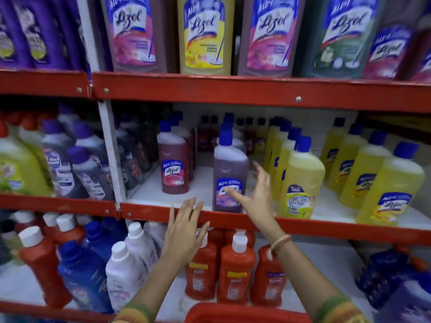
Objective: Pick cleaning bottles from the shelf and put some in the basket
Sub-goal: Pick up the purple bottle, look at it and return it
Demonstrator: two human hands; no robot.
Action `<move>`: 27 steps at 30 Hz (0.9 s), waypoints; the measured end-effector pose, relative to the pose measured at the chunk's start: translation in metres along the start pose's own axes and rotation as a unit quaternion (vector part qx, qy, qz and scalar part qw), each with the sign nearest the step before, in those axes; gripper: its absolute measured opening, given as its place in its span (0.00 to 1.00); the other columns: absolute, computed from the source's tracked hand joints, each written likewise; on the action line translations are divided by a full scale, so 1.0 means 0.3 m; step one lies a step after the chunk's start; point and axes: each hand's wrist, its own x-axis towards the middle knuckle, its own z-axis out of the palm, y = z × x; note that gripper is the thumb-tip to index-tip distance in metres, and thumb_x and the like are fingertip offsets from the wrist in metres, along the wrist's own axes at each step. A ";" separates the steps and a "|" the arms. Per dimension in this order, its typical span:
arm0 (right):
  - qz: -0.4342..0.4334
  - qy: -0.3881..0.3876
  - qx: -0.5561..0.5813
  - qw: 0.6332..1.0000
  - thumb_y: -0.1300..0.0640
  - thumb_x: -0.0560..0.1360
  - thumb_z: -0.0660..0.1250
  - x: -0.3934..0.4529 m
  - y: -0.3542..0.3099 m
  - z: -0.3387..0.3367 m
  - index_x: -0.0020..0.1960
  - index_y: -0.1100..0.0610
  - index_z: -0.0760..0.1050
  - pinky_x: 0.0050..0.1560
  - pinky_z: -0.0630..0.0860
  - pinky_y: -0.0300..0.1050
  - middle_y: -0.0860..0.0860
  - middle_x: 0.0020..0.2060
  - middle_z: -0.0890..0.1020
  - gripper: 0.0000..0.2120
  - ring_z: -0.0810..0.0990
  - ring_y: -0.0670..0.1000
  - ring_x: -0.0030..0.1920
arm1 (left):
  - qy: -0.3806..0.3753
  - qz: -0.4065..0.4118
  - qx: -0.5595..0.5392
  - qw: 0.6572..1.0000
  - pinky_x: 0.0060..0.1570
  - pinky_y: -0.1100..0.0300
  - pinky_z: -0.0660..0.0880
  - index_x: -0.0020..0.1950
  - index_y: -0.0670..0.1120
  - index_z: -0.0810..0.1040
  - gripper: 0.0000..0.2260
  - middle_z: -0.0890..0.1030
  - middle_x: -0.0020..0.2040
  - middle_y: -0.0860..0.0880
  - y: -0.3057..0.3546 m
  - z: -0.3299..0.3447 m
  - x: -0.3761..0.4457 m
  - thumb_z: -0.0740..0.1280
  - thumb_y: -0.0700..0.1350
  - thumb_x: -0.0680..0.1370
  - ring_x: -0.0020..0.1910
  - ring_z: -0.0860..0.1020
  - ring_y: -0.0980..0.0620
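"Lizol" with "All in 1" is read on the large top-shelf bottles (133,33); "Lizol" on the middle shelf's maroon bottle (173,169); "Bacdil", "Floor Cleaner", "Free" on a yellow front-edge bottle (302,183); "Bacdil" on the red bottles (200,271) below.

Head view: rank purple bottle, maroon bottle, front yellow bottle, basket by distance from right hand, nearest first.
1. Purple bottle: middle shelf, right hand spread against its label.
2. Front yellow bottle: just right of the hand.
3. Maroon bottle: left on the same shelf.
4. Basket: bottom edge, below the arms.

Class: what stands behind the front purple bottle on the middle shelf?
Behind the purple bottle, blue caps of more bottles show in a row; their bodies are hidden.
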 end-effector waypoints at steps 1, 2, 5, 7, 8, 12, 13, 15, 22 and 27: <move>0.017 -0.028 0.017 0.999 0.43 0.61 0.79 0.029 0.009 0.010 0.73 0.48 0.57 0.67 0.72 0.53 0.53 0.70 0.69 0.49 0.71 0.52 0.68 | -0.011 0.001 0.016 1.000 0.71 0.45 0.53 0.70 0.46 0.69 0.26 0.71 0.70 0.44 -0.006 0.012 0.000 0.52 0.58 0.78 0.71 0.67 0.44; 0.039 -0.051 0.039 0.997 0.40 0.58 0.80 0.055 0.017 0.018 0.72 0.48 0.58 0.65 0.75 0.54 0.53 0.68 0.73 0.50 0.75 0.52 0.65 | -0.017 0.001 0.027 0.999 0.70 0.46 0.52 0.70 0.46 0.69 0.26 0.73 0.69 0.44 -0.010 0.020 0.000 0.52 0.58 0.78 0.70 0.68 0.44; 0.096 -0.125 0.108 0.982 0.47 0.61 0.81 0.099 0.028 0.034 0.66 0.56 0.67 0.52 0.83 0.48 0.56 0.59 0.82 0.39 0.84 0.51 0.53 | -0.010 0.002 0.031 0.999 0.70 0.46 0.52 0.69 0.46 0.70 0.24 0.76 0.65 0.45 -0.019 0.029 0.002 0.54 0.57 0.78 0.68 0.70 0.45; 0.100 -0.131 0.140 0.976 0.52 0.63 0.80 0.097 0.021 0.045 0.63 0.56 0.70 0.45 0.83 0.41 0.56 0.56 0.83 0.33 0.84 0.49 0.49 | -0.009 0.014 0.030 0.999 0.70 0.46 0.53 0.69 0.47 0.69 0.24 0.77 0.63 0.45 -0.029 0.030 0.002 0.54 0.57 0.78 0.67 0.70 0.45; 0.092 -0.116 0.147 0.978 0.51 0.63 0.80 0.091 0.019 0.051 0.62 0.54 0.71 0.45 0.83 0.41 0.55 0.55 0.83 0.32 0.84 0.49 0.49 | -0.009 0.019 0.031 0.999 0.70 0.46 0.53 0.70 0.47 0.69 0.24 0.77 0.63 0.46 -0.033 0.029 0.002 0.54 0.56 0.78 0.67 0.70 0.46; 0.052 -0.042 0.154 0.986 0.42 0.59 0.80 0.043 -0.027 0.050 0.61 0.45 0.69 0.51 0.83 0.51 0.50 0.55 0.83 0.35 0.83 0.49 0.52 | -0.009 0.029 0.029 0.999 0.70 0.45 0.52 0.69 0.47 0.67 0.24 0.76 0.63 0.47 -0.040 0.025 0.003 0.56 0.56 0.76 0.67 0.68 0.46; 0.032 -0.022 0.143 0.989 0.40 0.59 0.79 0.032 -0.046 0.045 0.59 0.44 0.68 0.51 0.83 0.52 0.49 0.54 0.83 0.33 0.83 0.49 0.52 | -0.011 0.032 0.031 0.999 0.70 0.45 0.52 0.69 0.47 0.67 0.25 0.76 0.62 0.46 -0.040 0.026 0.002 0.56 0.56 0.75 0.67 0.68 0.46; -0.017 0.019 0.097 0.995 0.41 0.64 0.77 0.002 -0.100 0.025 0.57 0.47 0.67 0.47 0.83 0.50 0.50 0.51 0.82 0.29 0.82 0.50 0.50 | -0.016 0.032 0.035 0.999 0.70 0.43 0.52 0.69 0.46 0.68 0.27 0.76 0.62 0.45 -0.038 0.027 0.001 0.57 0.57 0.73 0.67 0.69 0.45; -0.165 0.214 -0.098 0.958 0.41 0.69 0.73 -0.158 -0.251 -0.065 0.60 0.53 0.67 0.37 0.74 0.39 0.49 0.48 0.79 0.28 0.75 0.45 0.44 | -0.037 0.037 0.053 0.997 0.69 0.42 0.51 0.70 0.46 0.66 0.34 0.76 0.62 0.44 -0.043 0.037 -0.001 0.66 0.58 0.67 0.67 0.70 0.42; -0.227 0.244 -0.193 0.923 0.40 0.71 0.70 -0.211 -0.268 -0.108 0.60 0.55 0.66 0.31 0.79 0.48 0.54 0.45 0.80 0.27 0.80 0.54 0.41 | -0.040 0.043 0.056 0.997 0.69 0.42 0.50 0.69 0.46 0.68 0.38 0.77 0.61 0.45 -0.040 0.032 0.002 0.73 0.56 0.62 0.65 0.71 0.42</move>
